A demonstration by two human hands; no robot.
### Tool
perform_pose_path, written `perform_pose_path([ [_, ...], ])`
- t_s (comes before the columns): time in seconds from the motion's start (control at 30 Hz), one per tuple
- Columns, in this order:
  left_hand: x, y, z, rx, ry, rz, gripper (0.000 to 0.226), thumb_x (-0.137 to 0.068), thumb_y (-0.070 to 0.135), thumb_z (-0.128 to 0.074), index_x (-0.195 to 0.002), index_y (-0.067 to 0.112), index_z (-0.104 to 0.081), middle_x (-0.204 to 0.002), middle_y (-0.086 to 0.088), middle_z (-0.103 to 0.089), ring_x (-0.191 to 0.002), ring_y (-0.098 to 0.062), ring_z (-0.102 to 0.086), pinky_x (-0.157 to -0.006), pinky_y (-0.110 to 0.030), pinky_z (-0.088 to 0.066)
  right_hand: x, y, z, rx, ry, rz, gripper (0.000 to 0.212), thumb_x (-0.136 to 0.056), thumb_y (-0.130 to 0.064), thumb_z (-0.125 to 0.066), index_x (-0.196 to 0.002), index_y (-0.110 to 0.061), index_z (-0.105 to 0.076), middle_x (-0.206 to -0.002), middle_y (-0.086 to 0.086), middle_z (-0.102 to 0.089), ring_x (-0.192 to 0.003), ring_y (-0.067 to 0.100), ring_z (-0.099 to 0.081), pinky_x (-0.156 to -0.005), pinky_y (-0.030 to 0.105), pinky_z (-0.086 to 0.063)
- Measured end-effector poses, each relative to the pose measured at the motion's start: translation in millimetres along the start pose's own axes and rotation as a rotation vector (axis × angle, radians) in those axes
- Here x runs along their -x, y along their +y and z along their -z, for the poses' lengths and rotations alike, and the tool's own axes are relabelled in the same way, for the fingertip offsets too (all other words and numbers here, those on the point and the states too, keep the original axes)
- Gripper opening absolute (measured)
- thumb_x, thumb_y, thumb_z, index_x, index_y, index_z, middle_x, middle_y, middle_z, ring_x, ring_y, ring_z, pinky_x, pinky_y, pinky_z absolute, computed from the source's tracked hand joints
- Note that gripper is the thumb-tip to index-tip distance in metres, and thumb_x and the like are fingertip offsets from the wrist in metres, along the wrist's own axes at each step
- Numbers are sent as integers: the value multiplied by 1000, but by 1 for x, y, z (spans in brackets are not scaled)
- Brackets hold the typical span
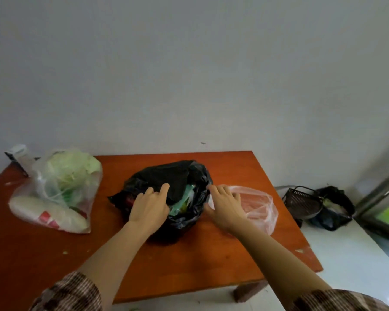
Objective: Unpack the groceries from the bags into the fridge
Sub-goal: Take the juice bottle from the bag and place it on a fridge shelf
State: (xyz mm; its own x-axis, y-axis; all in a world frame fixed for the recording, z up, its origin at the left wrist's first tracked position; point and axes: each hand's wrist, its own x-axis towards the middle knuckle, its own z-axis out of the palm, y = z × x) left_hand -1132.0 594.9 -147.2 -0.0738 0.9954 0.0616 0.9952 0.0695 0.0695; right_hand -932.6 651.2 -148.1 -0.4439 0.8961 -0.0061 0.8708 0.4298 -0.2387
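Both hands are working at the black bag (166, 194) mid-table (234, 261). The left hand (149, 206) is pressing its near rim, fingers curled, grip unclear; the right hand (226, 204) is lying open at the right rim. Groceries (greenish packaging) are sitting inside. Risk: thin plastic tearing or contents spilling toward the near edge.
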Motion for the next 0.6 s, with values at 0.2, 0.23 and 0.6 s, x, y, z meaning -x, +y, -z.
perform_pose_path([
  [0.2, -59, -66, -38, -110, -139, -529, 59, -97, 25, -38, -151, 32, -15, -142, -2, -47, -130, -24, -37, -96, -34, -36, -63, -30, -37, -47, -48, -164, 48, -97, -34, -42, -143, -21, -33, -141, 2, -41, -134, 25, -30, -106, 49, -25],
  [0.23, -70, -77, -43, -151, -194, -590, 60, -97, 25, -38, -150, 37, -14, -153, -3, -33, -140, -27, -24, -107, -40, -29, -71, -34, -42, -37, -59, -190, 50, -98, -35, -41, -145, -22, -30, -144, 1, -39, -136, 24, -28, -107, 48, -24],
  [0.6, -209, -118, -66, -214, -189, -435, 80, -88, 60, -43, -151, 35, 1, -154, -11, -17, -139, -40, -13, -105, -53, -29, -139, -38, -71, -49, -149, -538, 57, -100, -44, -29, -153, -33, -10, -162, -1, -7, -149, 22, 6, -116, 53, -8],
])
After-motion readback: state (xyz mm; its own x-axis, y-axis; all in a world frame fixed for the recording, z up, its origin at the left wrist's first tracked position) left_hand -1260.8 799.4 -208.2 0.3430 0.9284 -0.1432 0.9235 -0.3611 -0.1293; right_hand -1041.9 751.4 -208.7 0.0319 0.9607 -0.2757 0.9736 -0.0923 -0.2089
